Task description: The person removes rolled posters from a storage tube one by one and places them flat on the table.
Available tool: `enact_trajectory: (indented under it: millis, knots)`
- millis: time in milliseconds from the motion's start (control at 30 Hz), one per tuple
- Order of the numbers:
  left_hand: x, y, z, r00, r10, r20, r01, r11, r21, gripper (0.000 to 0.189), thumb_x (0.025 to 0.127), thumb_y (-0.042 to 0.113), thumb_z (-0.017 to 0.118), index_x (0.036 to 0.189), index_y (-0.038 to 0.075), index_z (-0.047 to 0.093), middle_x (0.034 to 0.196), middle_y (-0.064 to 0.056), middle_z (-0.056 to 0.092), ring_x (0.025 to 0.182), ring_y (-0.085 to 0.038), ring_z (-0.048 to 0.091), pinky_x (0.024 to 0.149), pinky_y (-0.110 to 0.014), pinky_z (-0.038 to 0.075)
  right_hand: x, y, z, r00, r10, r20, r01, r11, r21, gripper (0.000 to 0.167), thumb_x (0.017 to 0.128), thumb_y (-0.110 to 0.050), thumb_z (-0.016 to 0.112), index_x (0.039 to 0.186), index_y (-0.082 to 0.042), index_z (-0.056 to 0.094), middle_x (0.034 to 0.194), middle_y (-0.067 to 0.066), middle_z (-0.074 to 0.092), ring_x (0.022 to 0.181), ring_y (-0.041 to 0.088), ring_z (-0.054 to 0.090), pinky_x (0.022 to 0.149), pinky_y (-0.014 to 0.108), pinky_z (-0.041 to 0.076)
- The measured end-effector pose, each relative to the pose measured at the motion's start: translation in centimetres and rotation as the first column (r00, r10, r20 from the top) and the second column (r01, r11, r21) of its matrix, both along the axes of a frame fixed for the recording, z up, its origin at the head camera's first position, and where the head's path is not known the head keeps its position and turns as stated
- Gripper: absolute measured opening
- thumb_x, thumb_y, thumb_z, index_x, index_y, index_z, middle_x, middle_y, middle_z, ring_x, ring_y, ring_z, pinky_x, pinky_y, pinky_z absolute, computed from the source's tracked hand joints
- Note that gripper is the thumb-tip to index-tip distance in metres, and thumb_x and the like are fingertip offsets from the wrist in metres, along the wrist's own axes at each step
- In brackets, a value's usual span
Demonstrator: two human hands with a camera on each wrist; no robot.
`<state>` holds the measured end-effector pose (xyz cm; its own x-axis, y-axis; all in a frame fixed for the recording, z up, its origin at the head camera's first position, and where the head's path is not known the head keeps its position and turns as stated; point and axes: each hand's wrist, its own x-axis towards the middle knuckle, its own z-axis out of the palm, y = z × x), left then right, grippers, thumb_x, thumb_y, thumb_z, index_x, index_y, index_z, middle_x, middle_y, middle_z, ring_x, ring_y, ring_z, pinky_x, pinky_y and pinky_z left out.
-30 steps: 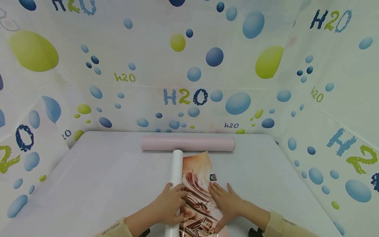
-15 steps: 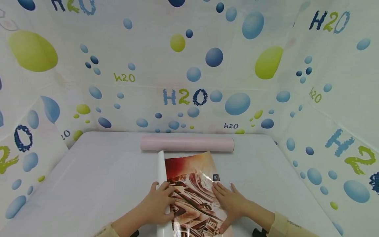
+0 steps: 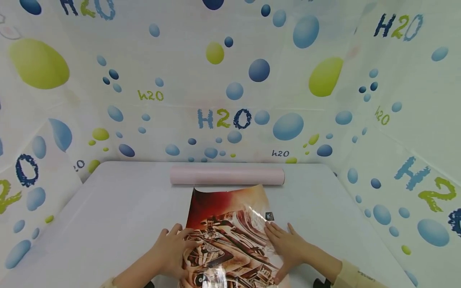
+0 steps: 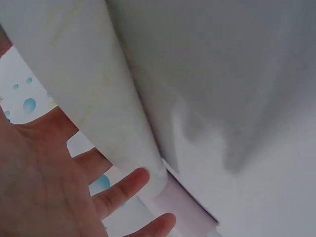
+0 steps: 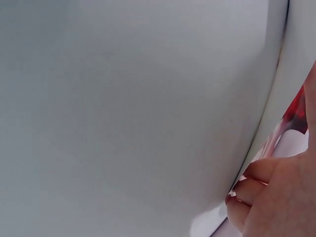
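Observation:
A glossy poster [image 3: 225, 244], printed in brown and red with chrome machine parts, lies spread between my hands in the head view. My left hand [image 3: 171, 250] is at its left edge, with spread fingertips reaching over the print. The left wrist view shows the poster's white underside [image 4: 94, 84] curving up, with the fairly straight fingers of my left hand [image 4: 54, 182] beside and partly behind it. My right hand [image 3: 289, 250] rests flat on the right margin, below a small dark square mark. In the right wrist view, my right hand [image 5: 281, 197] has its fingertips at the poster's edge.
A pale pink roll [image 3: 227, 175] lies crosswise on the white table [image 3: 133, 212], just beyond the poster's top edge. Behind the table and along its sides hang white sheets [image 3: 180, 52] with blue and green dots and H2O lettering.
My left hand has moved left, and the white rolled part has unrolled, uncovering much more of the print. The poster's right edge and my right hand have shifted slightly right.

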<state>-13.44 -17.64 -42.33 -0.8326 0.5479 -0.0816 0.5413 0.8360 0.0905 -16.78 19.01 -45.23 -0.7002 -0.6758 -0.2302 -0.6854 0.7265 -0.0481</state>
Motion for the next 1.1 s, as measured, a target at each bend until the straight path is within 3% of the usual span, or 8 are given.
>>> enact_trajectory:
  millis: [200, 400, 500, 700, 1100]
  knots:
    - [-0.2, -1.4, -0.9, 1.0, -0.007, -0.004, 0.007, 1.0, 0.004, 0.104, 0.043, 0.081, 0.065, 0.131, 0.026, 0.05, 0.141, -0.011, 0.035, 0.129, -0.042, 0.023, 0.08, -0.068, 0.033, 0.0, 0.7, -0.1, 1.0, 0.011, -0.022, -0.011, 1.0, -0.001, 0.133, 0.046, -0.08, 0.064, 0.143, 0.001, 0.022, 0.149, 0.018, 0.016, 0.136, 0.033, 0.017, 0.093, 0.072, 0.017]
    - [-0.3, -2.1, -2.1, 0.999, 0.038, 0.012, -0.036, 0.991, -0.133, 0.126, 0.033, 0.082, 0.066, 0.14, 0.023, 0.035, 0.147, -0.008, 0.025, 0.134, -0.04, 0.014, 0.086, -0.07, 0.029, 0.0, 1.2, -0.8, 0.997, 0.05, -0.063, -0.049, 0.999, 0.016, 0.14, 0.04, -0.081, 0.065, 0.144, 0.0, 0.018, 0.15, 0.018, 0.013, 0.136, 0.035, 0.015, 0.091, 0.072, 0.02]
    - [-0.3, -2.0, -2.8, 0.998, 0.063, -0.004, -0.063, 0.981, -0.185, 0.132, 0.029, 0.079, 0.07, 0.142, 0.023, 0.03, 0.149, -0.007, 0.022, 0.136, -0.037, 0.012, 0.089, -0.069, 0.028, -0.1, 1.4, -1.0, 0.996, 0.067, -0.055, -0.067, 0.998, 0.0, 0.142, 0.038, -0.079, 0.068, 0.144, 0.0, 0.016, 0.15, 0.019, 0.011, 0.136, 0.035, 0.014, 0.09, 0.072, 0.021]
    - [-0.3, -1.8, -3.3, 0.994, 0.108, -0.007, -0.107, 0.971, -0.214, 0.14, 0.024, 0.075, 0.074, 0.144, 0.02, 0.025, 0.15, -0.009, 0.016, 0.137, -0.037, 0.007, 0.09, -0.07, 0.025, -0.3, 1.8, -1.4, 0.995, 0.101, -0.015, -0.102, 0.991, -0.086, 0.143, 0.038, -0.07, 0.076, 0.144, 0.002, 0.012, 0.149, 0.022, 0.009, 0.135, 0.038, 0.013, 0.087, 0.076, 0.019]
    - [-0.6, -1.6, -3.4, 0.989, 0.138, 0.044, -0.124, 0.963, -0.238, 0.139, 0.026, 0.072, 0.075, 0.144, 0.021, 0.023, 0.15, -0.008, 0.016, 0.137, -0.037, 0.005, 0.091, -0.073, 0.017, -0.3, 2.2, -2.4, 0.992, 0.101, -0.08, -0.107, 0.991, -0.074, 0.147, 0.035, -0.079, 0.067, 0.145, 0.001, 0.009, 0.151, 0.019, 0.005, 0.136, 0.037, 0.01, 0.086, 0.077, 0.017]
